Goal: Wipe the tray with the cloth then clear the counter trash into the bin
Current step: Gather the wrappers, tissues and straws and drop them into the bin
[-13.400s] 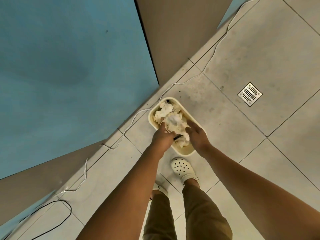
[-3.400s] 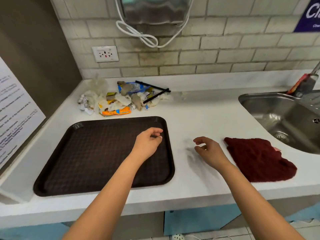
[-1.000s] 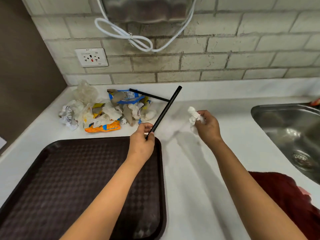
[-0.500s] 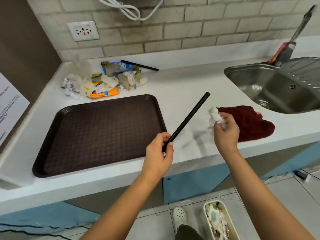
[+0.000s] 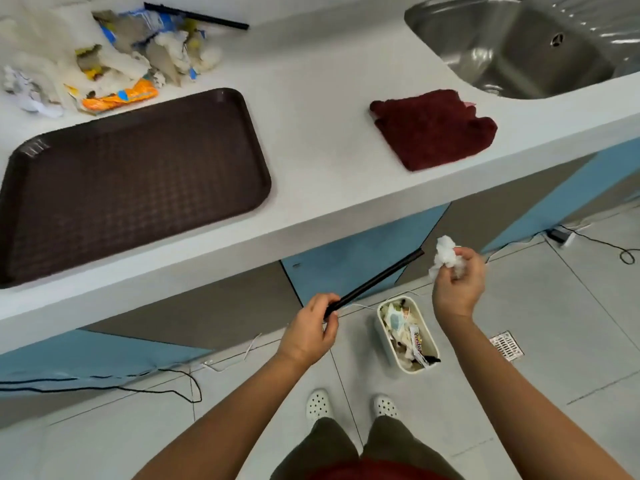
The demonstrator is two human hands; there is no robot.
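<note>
Step in hand: carrying two pieces of trash to the bin [image 5: 407,336], which stands on the floor below the table edge and already looks close to full.

Left hand [image 5: 310,332] pinches the near end of a long black stick [image 5: 375,284]; the far end points up and right, toward the right hand. Right hand [image 5: 457,285] has its fingers curled round a crumpled white tissue [image 5: 445,256]. Both are held well above the bin.

Advice, judged from this view: lower both hands until they are directly over the opening before letting go. The tissue is light and may drift if dropped from height. The stick is longer than the bin is wide, so feed it in end-first or along the long axis; laid across, it would probably rest on the rim or tip out.

Table [image 5: 311,109]: white. The brown tray [image 5: 131,178] lies at left, bare. Behind it sits the remaining trash pile [image 5: 110,67], with a second black stick [image 5: 197,17] at its far edge; individual wrappers are blurred. The red cloth [image 5: 433,128] lies near the front edge, beside the steel sink [image 5: 519,46].

Room: grey floor tiles, a floor drain [image 5: 505,345], loose cables [image 5: 166,386] along blue cabinet fronts.
</note>
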